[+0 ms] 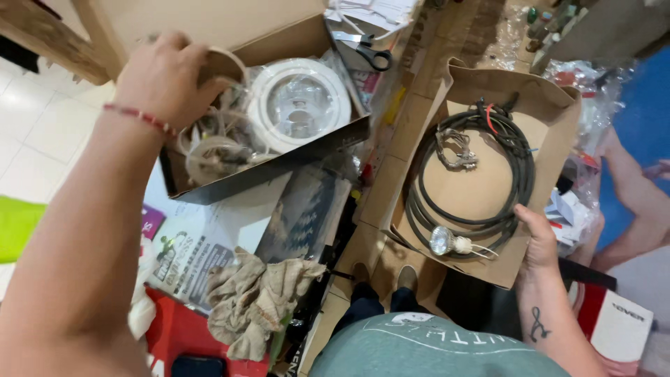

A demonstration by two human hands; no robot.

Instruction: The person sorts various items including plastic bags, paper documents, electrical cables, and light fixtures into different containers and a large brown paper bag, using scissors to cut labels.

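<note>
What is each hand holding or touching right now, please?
Left hand: curled over the edge of the open cardboard box of white round fittings, fingers inside.
Right hand: grip closed on the rim of the brown cardboard tray of black cable.

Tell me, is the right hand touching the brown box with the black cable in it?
Touching. The head view shows the right hand gripping the near edge of the brown box, thumb over its rim beside the black cable.

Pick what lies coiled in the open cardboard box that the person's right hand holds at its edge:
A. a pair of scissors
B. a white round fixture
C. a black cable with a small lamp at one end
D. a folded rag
C: the right hand grips the edge of the cardboard box, where a coiled black cable ends in a small lamp.
</note>
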